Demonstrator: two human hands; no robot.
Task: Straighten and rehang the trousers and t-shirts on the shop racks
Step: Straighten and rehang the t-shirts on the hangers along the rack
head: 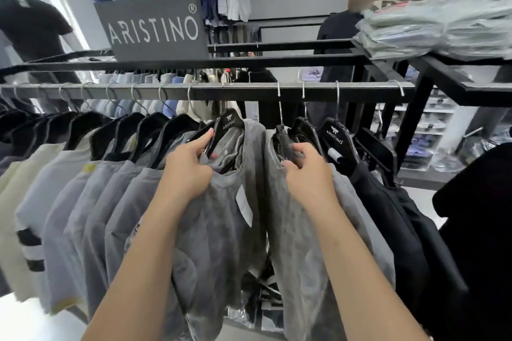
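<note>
Left hand (191, 167) curled round black hanger (226, 122) (right hand (308, 171) round neighbouring hanger (283, 133))

Black hangers (230, 125) bearing grey t-shirts (216, 224) are hung along the rack rail (235, 90); plastic-wrapped folded shirts (437, 28) are stacked at the upper shelf's (304, 59) right end.

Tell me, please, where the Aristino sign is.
In the head view the sign stands upper left on the rack's black top bar, above the rail of hanging t-shirts.
</note>
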